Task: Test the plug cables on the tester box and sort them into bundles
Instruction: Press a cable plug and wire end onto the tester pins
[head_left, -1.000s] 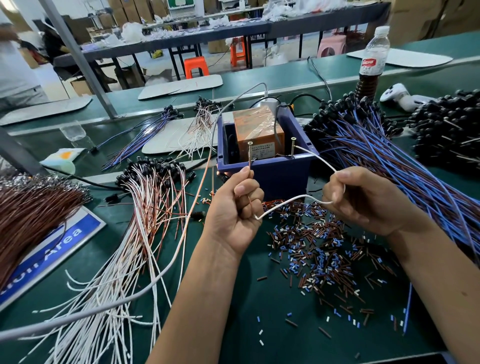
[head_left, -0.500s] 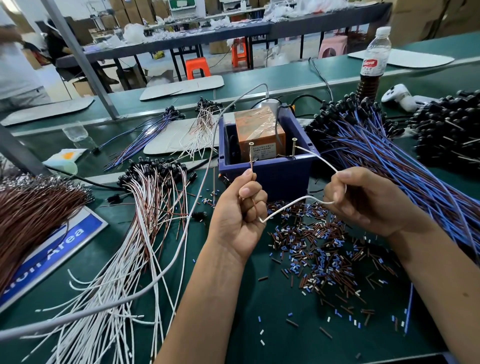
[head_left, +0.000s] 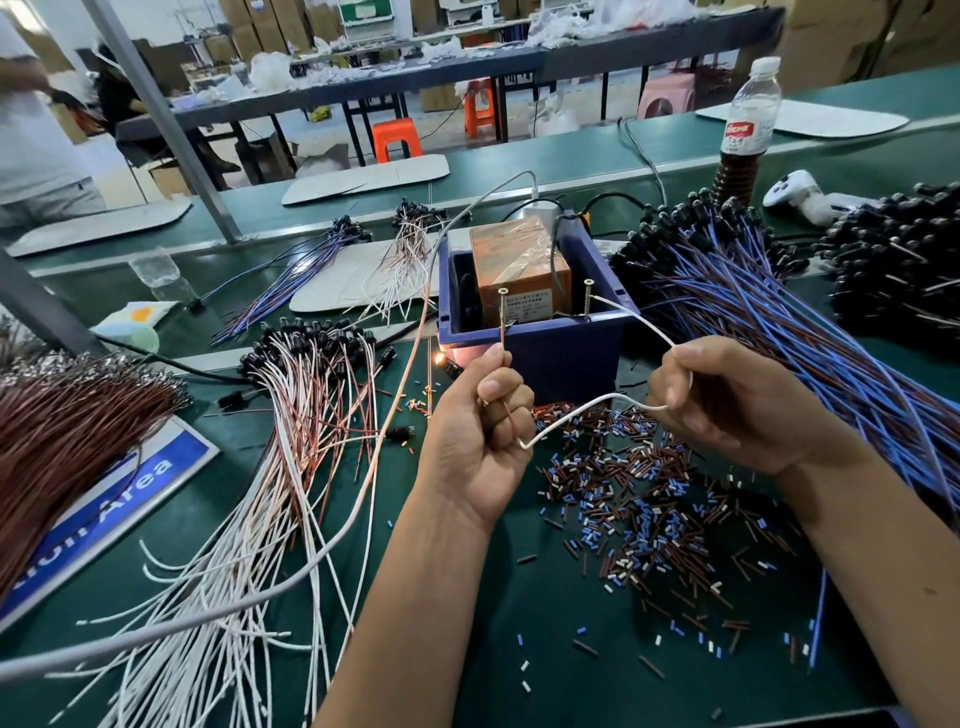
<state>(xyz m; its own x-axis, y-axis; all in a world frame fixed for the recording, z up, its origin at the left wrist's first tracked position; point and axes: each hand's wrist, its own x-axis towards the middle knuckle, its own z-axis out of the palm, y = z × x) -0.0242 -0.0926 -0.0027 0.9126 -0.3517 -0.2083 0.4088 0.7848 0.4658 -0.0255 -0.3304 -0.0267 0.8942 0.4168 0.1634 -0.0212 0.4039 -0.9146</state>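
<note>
The blue tester box (head_left: 540, 358) holds an orange-brown transformer (head_left: 517, 265) and two upright screws at its front rim. My left hand (head_left: 480, 441) pinches a thin brown wire (head_left: 503, 338) whose tip touches the left screw (head_left: 502, 306). My right hand (head_left: 737, 400) grips a white wire (head_left: 587, 408) that loops between both hands; its free end reaches up to the right screw (head_left: 588, 296). A small orange light (head_left: 440, 357) glows just left of the box.
A white-and-brown cable bundle (head_left: 291, 467) fans out at the left, a brown bundle (head_left: 62, 415) lies far left, and blue cables (head_left: 779, 322) at the right. Cut insulation bits (head_left: 639, 499) litter the mat. A bottle (head_left: 748, 124) and a thick grey cable (head_left: 311, 566) are nearby.
The brown wire tip has come up against the left screw and an orange light now glows beside the box. Both hands keep the same grip.
</note>
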